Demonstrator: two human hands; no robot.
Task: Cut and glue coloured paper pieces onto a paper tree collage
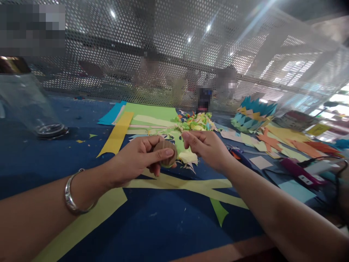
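Disc in left hand, thumb across face, fingers behind; round, no clear long axis. Right hand just right of disc, apart from it, fingertips drawn close to thumb; anything between, cannot tell.

Slanting the bare, rounded left forearm up from the lower left and angling the bare, tapering right forearm in from the lower right; holding the bare left wrist nearly straight, in line with its forearm; curling the lower fingers of the bare left hand underneath, crooking its index finger on the far side, laying the left thumb straight out toward the right in a clamping grip; facing it with the bare right hand, just apart, folding its fingers inward, pinching with thumb and index finger
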